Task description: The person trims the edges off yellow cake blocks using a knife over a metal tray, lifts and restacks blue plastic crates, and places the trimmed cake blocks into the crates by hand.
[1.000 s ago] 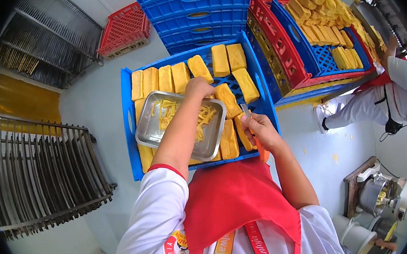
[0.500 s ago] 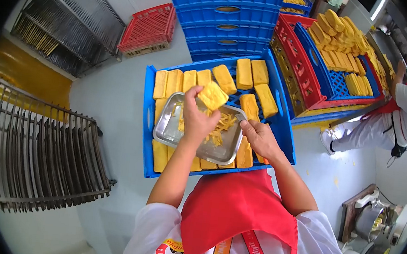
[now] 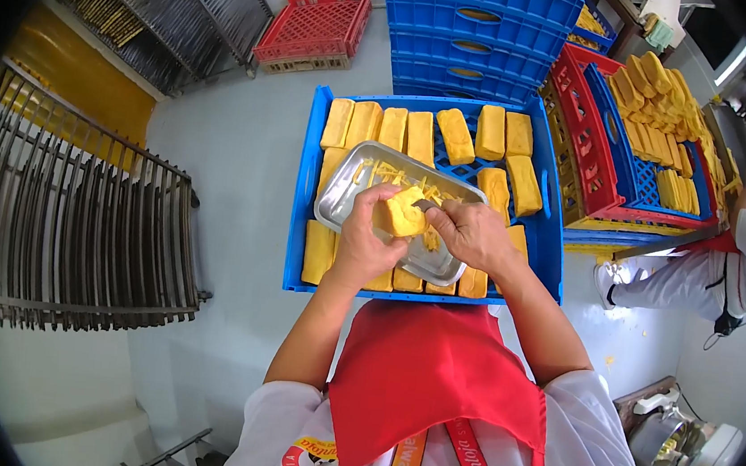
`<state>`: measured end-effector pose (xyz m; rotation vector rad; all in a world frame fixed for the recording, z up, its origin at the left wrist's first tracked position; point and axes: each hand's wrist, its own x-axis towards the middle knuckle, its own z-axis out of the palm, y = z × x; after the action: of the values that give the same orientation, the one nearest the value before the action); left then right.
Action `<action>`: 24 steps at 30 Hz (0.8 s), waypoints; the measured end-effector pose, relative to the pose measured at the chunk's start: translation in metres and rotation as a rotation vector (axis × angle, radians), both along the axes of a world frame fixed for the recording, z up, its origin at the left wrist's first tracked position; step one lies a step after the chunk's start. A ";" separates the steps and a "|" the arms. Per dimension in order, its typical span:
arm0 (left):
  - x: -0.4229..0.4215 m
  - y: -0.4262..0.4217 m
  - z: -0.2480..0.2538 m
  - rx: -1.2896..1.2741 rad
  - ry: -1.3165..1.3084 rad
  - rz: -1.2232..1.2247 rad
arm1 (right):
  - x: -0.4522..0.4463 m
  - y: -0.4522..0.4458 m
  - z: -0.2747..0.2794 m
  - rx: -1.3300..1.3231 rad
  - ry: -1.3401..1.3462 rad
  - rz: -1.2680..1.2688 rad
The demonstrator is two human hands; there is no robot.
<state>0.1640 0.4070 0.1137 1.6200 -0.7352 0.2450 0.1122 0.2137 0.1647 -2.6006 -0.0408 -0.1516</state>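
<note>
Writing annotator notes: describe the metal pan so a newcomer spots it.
Find the blue crate nearest the red apron. Over its yellow loaves, beneath the left hand, is the pan: shiny metal, holding thin strips, unlike the solid loaves around it.

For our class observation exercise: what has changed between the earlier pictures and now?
The left hand, first reaching into the blue crate, has taken hold of a yellow loaf and drawn it back over the metal tray. The right hand has moved the knife leftward to the loaf. The tray stays in the crate, with yellow strips inside.
</note>
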 end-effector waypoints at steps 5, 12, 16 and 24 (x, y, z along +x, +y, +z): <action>-0.004 -0.003 0.004 0.058 -0.029 0.015 | -0.004 0.003 0.000 0.021 0.146 0.010; -0.002 -0.011 0.001 0.187 -0.230 0.172 | -0.012 -0.003 -0.016 0.305 0.339 -0.079; -0.004 -0.015 -0.017 0.145 -0.152 0.146 | -0.005 -0.009 -0.025 0.231 0.282 -0.210; -0.012 -0.035 -0.043 0.261 -0.138 0.092 | -0.001 0.007 -0.015 -0.064 0.340 -0.239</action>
<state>0.1516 0.3721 0.0707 1.9018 -0.8250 0.3411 0.1115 0.2207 0.1501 -2.6516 0.3927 0.2109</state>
